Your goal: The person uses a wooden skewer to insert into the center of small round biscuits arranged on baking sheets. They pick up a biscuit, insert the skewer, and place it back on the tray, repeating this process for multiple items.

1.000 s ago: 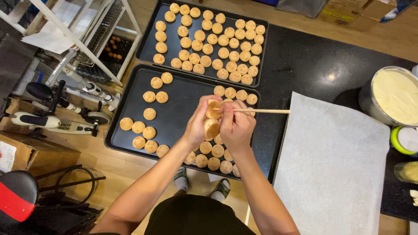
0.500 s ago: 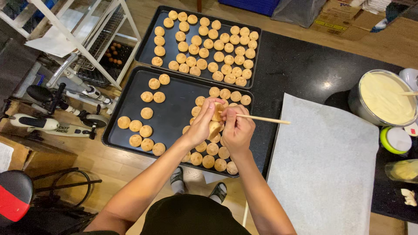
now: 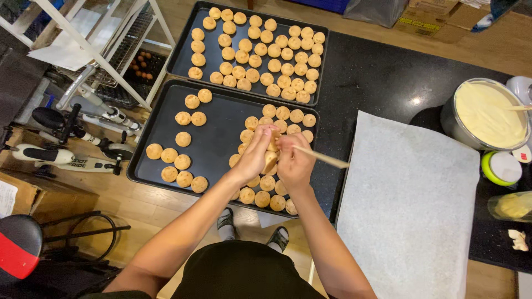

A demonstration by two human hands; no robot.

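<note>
The puff (image 3: 270,159) sits between my two hands, held over the near baking tray (image 3: 216,124), roughly above its right half. It is a small, round, golden pastry shell, and I judge it very light, hollow, and crisp on the outside, so it would crush or crack if I squeezed. My left hand (image 3: 256,150) is curled around it, fingers closed lightly on its top and side; holding it by the firmer rounded sides, not the thin base, seems safest to me. My right hand (image 3: 293,161) is closed around a thin wooden stick (image 3: 324,158), whose pale free end points away to the right over the tray's edge; the working tip is hidden between my hands, so I cannot tell how far it meets the pastry.

Below my hands, more puffs (image 3: 266,191) lie clustered on the right of the near tray, with a looser scatter on its left side. Just beyond it sits the far baking tray (image 3: 183,52), packed with rows of the same shells. Both rest on a dark counter (image 3: 377,83). To my right lies a sheet of white parchment (image 3: 410,199), and past it a metal bowl of pale yellow cream (image 3: 487,113), well apart from my hands.
</note>
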